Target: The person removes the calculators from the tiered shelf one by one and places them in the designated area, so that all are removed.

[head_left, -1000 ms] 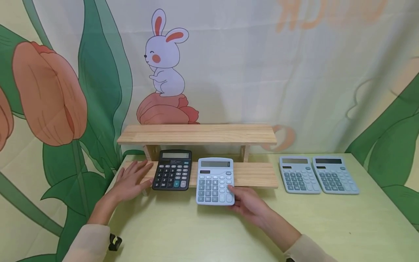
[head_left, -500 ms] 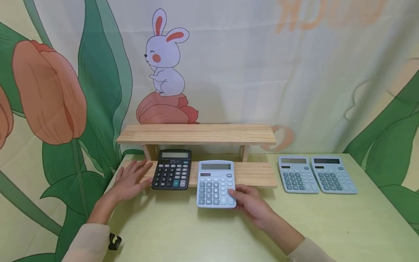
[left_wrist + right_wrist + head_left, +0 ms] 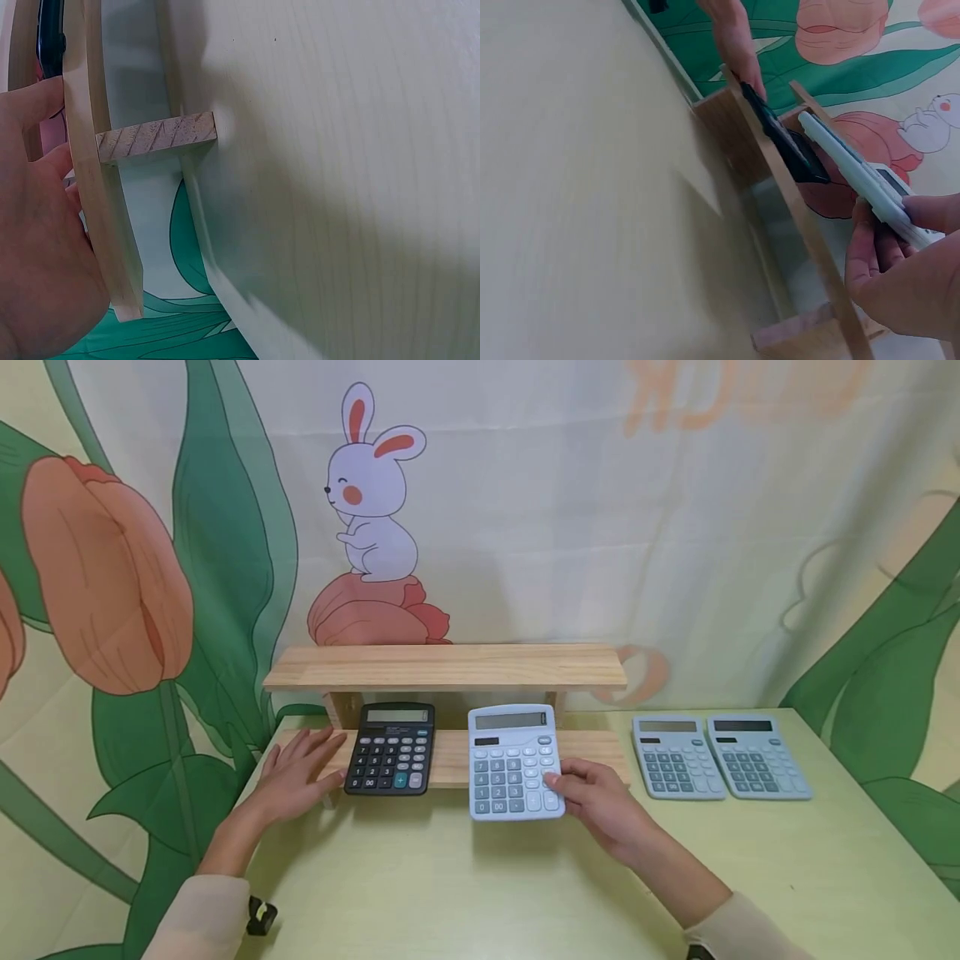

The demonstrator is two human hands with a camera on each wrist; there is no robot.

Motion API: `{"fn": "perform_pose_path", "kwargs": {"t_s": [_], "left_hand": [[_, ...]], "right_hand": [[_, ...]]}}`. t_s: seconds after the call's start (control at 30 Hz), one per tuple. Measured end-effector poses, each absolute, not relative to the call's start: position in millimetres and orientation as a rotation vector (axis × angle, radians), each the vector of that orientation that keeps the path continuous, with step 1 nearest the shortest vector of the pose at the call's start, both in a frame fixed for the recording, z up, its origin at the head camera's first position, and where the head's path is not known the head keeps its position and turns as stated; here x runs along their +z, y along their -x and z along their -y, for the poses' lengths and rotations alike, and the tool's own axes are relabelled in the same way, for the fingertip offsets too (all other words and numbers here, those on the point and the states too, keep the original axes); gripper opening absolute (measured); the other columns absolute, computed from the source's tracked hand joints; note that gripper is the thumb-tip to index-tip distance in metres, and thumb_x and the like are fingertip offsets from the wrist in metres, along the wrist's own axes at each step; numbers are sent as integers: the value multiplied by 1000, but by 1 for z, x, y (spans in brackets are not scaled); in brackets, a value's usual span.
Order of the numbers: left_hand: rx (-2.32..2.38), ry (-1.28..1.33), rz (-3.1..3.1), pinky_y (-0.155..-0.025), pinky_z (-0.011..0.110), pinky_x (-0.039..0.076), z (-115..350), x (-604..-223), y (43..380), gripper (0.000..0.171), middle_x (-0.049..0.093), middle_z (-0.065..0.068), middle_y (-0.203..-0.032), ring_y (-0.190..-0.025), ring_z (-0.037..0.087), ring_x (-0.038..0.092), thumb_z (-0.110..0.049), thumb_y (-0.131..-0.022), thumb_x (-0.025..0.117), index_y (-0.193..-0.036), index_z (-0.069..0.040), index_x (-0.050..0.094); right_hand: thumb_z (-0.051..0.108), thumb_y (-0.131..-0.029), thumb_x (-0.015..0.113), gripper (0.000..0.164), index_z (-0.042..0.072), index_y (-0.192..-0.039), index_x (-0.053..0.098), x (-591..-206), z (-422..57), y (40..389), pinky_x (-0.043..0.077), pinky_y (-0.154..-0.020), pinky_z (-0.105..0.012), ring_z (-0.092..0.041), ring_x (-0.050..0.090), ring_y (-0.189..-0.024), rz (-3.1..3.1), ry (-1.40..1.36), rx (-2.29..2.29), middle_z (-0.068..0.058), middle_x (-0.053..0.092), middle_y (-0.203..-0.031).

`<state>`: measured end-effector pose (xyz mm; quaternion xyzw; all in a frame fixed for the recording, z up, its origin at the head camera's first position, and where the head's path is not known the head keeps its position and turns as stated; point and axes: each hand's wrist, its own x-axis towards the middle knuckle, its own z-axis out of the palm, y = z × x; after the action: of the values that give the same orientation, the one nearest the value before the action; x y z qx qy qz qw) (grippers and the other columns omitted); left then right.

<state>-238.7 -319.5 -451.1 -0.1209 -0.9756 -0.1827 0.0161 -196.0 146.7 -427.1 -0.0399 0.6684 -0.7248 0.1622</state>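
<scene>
In the head view my right hand point(image 3: 611, 810) pinches a light blue calculator point(image 3: 516, 762) by its lower right edge, thumb on top. The right wrist view shows this calculator point(image 3: 855, 169) held above the lower shelf, with fingers beneath it. My left hand point(image 3: 300, 777) rests with spread fingers on the left end of the lower shelf point(image 3: 592, 747). Its thumb is at the lower left corner of a black calculator point(image 3: 390, 749), which lies on that shelf. In the left wrist view my left hand point(image 3: 45, 225) lies against the wooden board point(image 3: 90, 165).
Two more light blue calculators point(image 3: 678, 758) lie side by side on the table point(image 3: 420, 893), right of the rack. The upper shelf point(image 3: 442, 667) of the wooden rack overhangs behind. A curtain point(image 3: 525, 485) with a printed rabbit and tulips hangs at the back.
My right hand has first dipped the light blue calculator slightly towards me, then raised it and shifted it right, away from the black one. The left hand has stayed in place.
</scene>
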Motion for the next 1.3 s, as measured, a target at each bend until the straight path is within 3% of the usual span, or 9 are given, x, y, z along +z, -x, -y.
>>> {"fn": "perform_pose_path", "kwargs": {"t_s": [0.27, 0.7, 1.0, 1.17, 1.3], "left_hand": [[-561, 378, 3033, -119, 77, -2, 320, -452, 239, 71, 26, 21, -171, -158, 50, 9, -48, -106, 54, -164, -10, 40], [-554, 381, 3038, -119, 77, -2, 319, -449, 238, 71, 26, 22, -171, -158, 50, 9, -47, -106, 54, -164, -10, 39], [-578, 405, 3021, -119, 78, -1, 321, -449, 236, 70, 28, 22, -170, -158, 51, 11, -46, -106, 55, -164, -9, 40], [-567, 407, 3023, -119, 78, -1, 322, -450, 237, 70, 27, 21, -171, -158, 50, 10, -48, -107, 54, -164, -10, 39], [-555, 398, 3022, -119, 77, 0, 322, -450, 237, 71, 27, 21, -171, -158, 50, 10, -49, -107, 54, -164, -10, 39]], "right_hand": [[16, -106, 66, 44, -8, -142, 57, -408, -181, 198, 57, -93, -25, -18, 72, -104, -2004, 67, -2087, -7, 74, -121], [25, -104, 71, 60, -3, -153, 51, -412, -246, 193, 56, -95, -22, -16, 71, -107, -2108, -97, -2020, -1, 69, -128], [28, -104, 71, 71, -7, -157, 41, -410, -298, 189, 57, -91, -23, -13, 73, -102, -2123, -129, -1963, 9, 74, -115], [24, -105, 70, 67, -10, -154, 41, -416, -331, 183, 59, -88, -24, -14, 74, -98, -2114, -142, -1976, 10, 74, -112], [19, -107, 66, 68, -17, -154, 32, -424, -356, 177, 59, -86, -24, -12, 73, -96, -2156, -144, -1936, 10, 70, -112]]}}
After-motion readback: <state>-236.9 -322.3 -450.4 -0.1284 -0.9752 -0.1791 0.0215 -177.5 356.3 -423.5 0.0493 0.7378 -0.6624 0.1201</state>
